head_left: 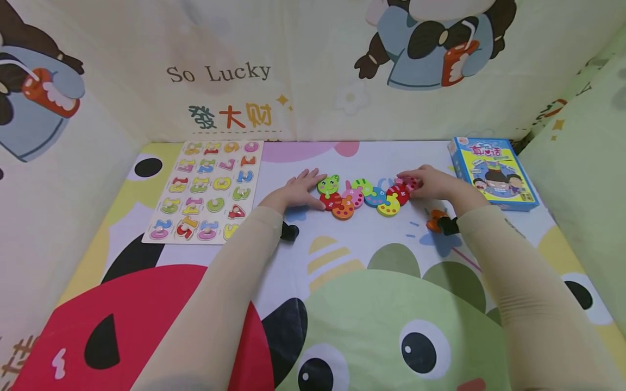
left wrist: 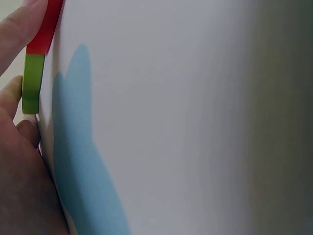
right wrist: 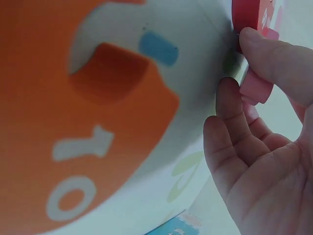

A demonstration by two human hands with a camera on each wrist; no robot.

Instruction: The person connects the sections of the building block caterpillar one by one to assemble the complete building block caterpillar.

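Note:
A row of colourful numbered caterpillar puzzle pieces (head_left: 344, 210) lies joined on the table in the head view. At its left end is a green piece with a face (head_left: 329, 184), above a red piece (left wrist: 45, 29). My left hand (head_left: 298, 191) rests beside these two, fingers extended, thumb against the red one. At the right end, my right hand (head_left: 432, 183) pinches a pink piece (right wrist: 257, 88) between thumb and fingers, next to a red piece (head_left: 399, 192). A loose orange piece marked 10 (right wrist: 117, 127) lies under the right wrist, partly covered in the head view.
A white number board (head_left: 230, 195) with several coloured digits lies at the back left. A blue and yellow box (head_left: 499, 172) stands at the back right. Printed cloth covers the table (head_left: 362, 293), and a printed curtain (head_left: 313, 70) hangs behind it.

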